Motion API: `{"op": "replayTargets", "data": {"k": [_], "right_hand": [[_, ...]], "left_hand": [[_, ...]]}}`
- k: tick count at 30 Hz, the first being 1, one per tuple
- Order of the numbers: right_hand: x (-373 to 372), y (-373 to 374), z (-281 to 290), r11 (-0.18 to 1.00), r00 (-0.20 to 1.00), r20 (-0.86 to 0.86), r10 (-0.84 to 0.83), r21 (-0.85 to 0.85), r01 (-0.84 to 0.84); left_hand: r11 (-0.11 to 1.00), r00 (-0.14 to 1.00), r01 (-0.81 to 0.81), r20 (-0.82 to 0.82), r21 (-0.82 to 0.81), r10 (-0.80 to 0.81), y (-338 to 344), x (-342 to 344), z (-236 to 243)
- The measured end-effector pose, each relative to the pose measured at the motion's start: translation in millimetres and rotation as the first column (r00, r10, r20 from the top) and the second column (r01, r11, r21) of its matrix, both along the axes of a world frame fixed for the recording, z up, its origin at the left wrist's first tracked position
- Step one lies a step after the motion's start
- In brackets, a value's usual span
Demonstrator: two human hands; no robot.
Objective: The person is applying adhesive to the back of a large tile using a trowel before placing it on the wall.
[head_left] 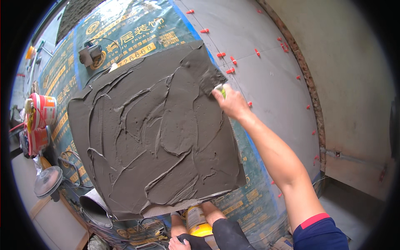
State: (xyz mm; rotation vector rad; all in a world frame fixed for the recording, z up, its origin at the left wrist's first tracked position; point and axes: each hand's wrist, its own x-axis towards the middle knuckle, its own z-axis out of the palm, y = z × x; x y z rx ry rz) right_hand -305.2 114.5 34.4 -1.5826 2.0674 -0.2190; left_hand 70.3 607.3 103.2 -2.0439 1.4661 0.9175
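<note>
A large tile lies in front of me, nearly all of its top coated with wet grey mortar in overlapping ridges and smears. Its bare near edge shows above my legs. My right hand is at the far right corner, wrapped round the green handle of a trowel. Mortar hides most of the trowel's blade, which presses into the coat there. My left hand rests on my left knee at the lower edge, fingers loosely extended and holding nothing.
A yellow bucket stands between my legs under the near edge. Red and white buckets are at left, near a clear round lid. Laid grey tiles with red clips run along the right. Printed green sheeting covers the floor.
</note>
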Motion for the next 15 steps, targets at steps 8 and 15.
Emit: {"op": "replayTargets", "data": {"k": [8, 15], "right_hand": [[-26.6, -56.6, -3.9, 0.926, 0.763, 0.532, -0.366, 0.291, 0.241], [-81.9, -12.7, -29.5, 0.952, 0.922, 0.241, -0.302, 0.128, 0.278]], "left_hand": [[0.999, 1.000, -0.022, -0.001, -0.026, 0.022, -0.6, -9.3, 3.5], [0.998, 0.999, -0.051, -0.018, -0.032, 0.051, -1.5, -14.6, 3.7]]}}
